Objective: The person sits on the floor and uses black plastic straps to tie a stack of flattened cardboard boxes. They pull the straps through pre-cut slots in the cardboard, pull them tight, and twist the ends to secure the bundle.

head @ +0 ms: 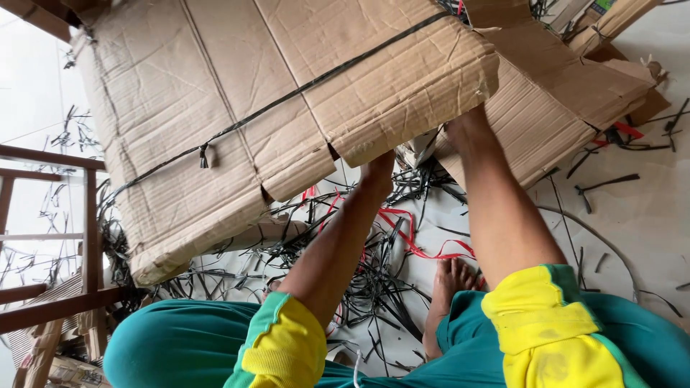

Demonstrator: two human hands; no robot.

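A thick bundle of flattened brown cardboard (pixel 237 108), tied crosswise with black plastic strap (pixel 287 97), is tilted up above the floor. My left hand (pixel 377 172) reaches under its lower edge and grips it; the fingers are hidden behind the board. My right hand (pixel 467 129) holds the bundle's underside near its right corner, mostly hidden by cardboard. Both sleeves are yellow with green trim.
More flattened cardboard (pixel 553 93) lies on the floor at the right. Cut black straps (pixel 374 287) and a red strap (pixel 424 248) litter the pale floor. My bare foot (pixel 445 302) rests among them. A brown wooden frame (pixel 72 215) stands at left.
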